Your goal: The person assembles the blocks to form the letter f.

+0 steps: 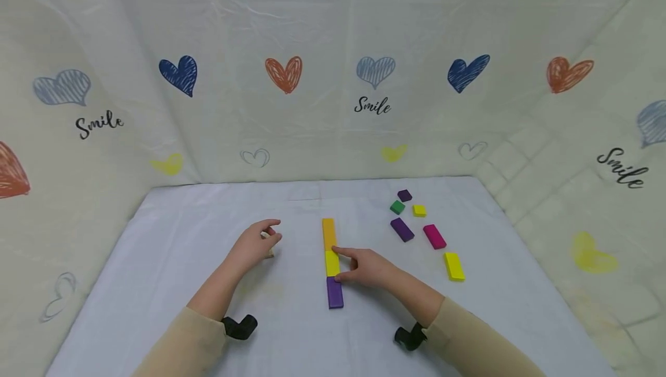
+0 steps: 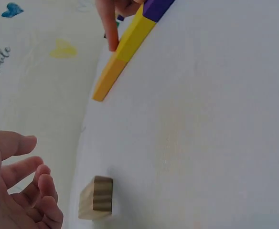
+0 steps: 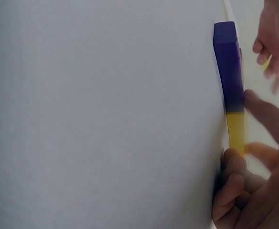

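Note:
An orange block [image 1: 329,231], a yellow block [image 1: 331,264] and a purple block [image 1: 335,294] lie end to end in one straight row on the white cloth. My right hand [image 1: 370,268] touches the row's right side, its index fingertip near the orange-yellow joint and its thumb by the yellow-purple joint. Left of the row, my left hand [image 1: 255,246] hovers with loosely bent fingers and holds nothing. Close by it stands a striped wooden block [image 2: 102,195], apart from the fingers in the left wrist view and mostly hidden behind them in the head view.
Loose blocks lie at the right: a small purple one [image 1: 404,195], a green one [image 1: 398,207], a small yellow one [image 1: 419,210], a longer purple one [image 1: 402,229], a pink one [image 1: 434,236] and a longer yellow one [image 1: 454,266]. Behind the table hangs a heart-printed curtain [image 1: 322,128].

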`<state>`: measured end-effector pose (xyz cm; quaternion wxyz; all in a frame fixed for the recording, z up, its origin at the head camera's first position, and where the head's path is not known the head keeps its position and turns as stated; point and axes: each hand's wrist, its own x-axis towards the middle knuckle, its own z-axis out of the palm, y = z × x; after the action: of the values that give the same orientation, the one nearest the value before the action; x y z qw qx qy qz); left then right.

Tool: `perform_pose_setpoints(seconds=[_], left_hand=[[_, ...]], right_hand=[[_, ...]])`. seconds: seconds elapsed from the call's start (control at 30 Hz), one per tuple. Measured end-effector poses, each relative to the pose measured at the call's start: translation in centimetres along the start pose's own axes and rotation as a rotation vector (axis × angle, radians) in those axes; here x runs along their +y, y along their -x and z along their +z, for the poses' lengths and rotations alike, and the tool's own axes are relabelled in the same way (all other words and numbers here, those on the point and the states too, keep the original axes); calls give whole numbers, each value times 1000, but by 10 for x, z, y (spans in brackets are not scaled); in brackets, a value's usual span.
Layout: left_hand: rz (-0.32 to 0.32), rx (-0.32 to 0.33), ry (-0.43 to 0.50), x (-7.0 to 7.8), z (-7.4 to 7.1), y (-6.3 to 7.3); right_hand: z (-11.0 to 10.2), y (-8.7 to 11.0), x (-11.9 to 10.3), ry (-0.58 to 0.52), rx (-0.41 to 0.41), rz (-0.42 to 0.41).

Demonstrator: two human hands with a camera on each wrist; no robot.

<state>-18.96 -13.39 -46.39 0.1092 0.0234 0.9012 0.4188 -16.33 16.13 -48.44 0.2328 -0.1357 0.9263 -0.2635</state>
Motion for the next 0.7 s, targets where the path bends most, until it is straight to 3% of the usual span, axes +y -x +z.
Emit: perform_pose_setpoints(seconds=[0.27, 0.43, 0.7], left_hand=[[-58, 33, -45, -14, -12, 12], [-123, 25, -93, -22, -7, 8], [-137, 49, -162, -30, 5, 5]], right_hand=[[0, 1, 0, -3, 4, -3], [0, 1, 2, -7, 4, -4], [1, 0, 3, -14, 4, 11]])
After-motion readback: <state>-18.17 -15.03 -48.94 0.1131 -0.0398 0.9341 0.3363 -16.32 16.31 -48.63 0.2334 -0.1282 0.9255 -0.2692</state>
